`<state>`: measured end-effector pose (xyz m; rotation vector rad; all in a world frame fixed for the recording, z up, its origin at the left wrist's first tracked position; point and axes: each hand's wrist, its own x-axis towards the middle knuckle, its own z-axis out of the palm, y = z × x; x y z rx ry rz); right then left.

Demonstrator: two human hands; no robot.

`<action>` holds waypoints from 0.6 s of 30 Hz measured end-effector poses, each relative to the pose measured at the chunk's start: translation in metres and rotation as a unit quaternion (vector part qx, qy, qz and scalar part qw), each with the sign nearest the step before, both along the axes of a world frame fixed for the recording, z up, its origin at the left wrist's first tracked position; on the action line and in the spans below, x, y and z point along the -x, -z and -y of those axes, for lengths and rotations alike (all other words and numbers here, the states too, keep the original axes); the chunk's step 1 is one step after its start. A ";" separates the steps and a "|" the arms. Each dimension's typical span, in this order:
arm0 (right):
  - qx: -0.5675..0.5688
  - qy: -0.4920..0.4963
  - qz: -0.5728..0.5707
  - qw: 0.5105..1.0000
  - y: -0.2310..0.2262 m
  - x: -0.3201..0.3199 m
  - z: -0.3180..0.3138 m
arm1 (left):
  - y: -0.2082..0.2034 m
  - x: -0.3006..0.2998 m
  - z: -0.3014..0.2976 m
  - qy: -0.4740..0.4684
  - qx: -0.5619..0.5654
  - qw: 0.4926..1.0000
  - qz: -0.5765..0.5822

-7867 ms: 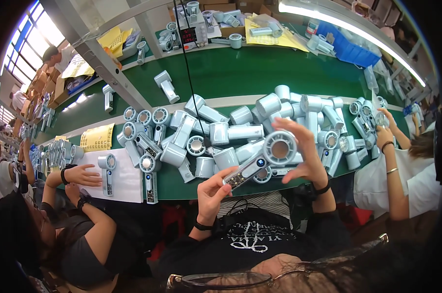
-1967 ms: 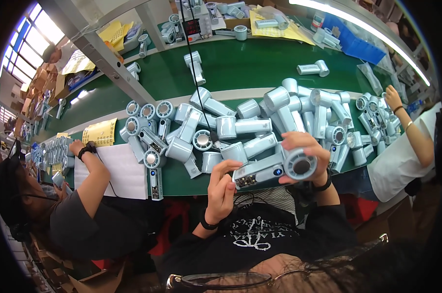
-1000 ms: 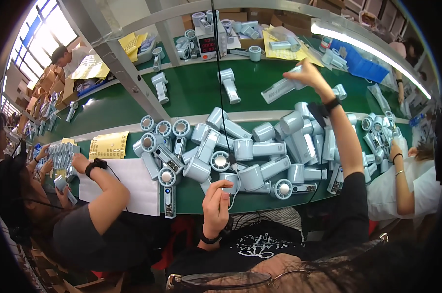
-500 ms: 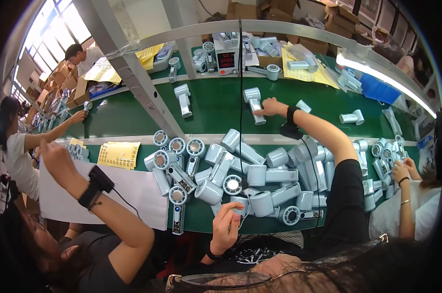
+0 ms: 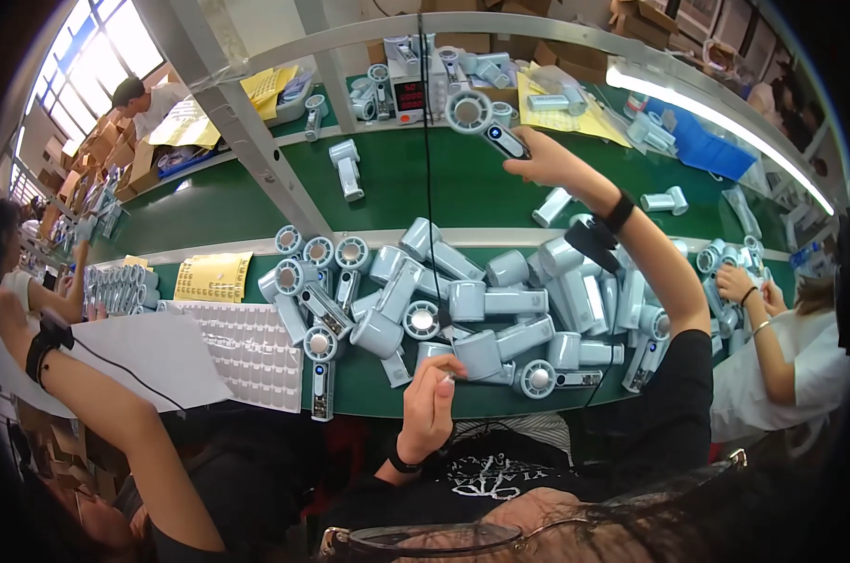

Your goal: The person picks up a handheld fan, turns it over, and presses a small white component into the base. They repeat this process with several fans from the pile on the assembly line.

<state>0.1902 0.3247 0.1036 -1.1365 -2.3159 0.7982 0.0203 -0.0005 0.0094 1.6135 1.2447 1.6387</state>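
Green bench (image 5: 387,178) lies below 1 pale-blue fan (image 5: 489,129), clasped in the right hand (image 5: 549,159); the left hand (image 5: 427,413) is half-curled, contents indeterminate; I judge this a pick-up, next requiring steady carriage.

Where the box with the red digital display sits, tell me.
In the head view, the display box stands at upper centre, beyond the green belt, just left of the light-blue fan held in the right hand.
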 end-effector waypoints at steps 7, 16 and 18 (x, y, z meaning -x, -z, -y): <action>0.394 0.036 -0.481 0.782 0.001 -0.010 0.184 | -0.011 -0.042 -0.019 0.042 -0.030 0.999 -0.017; 0.524 0.059 -0.607 0.595 0.049 -0.005 0.258 | -0.012 -0.072 -0.006 -0.059 -0.029 0.997 -0.045; 0.523 0.069 -0.623 0.578 0.053 -0.003 0.262 | -0.009 -0.073 -0.007 -0.060 -0.030 0.996 -0.057</action>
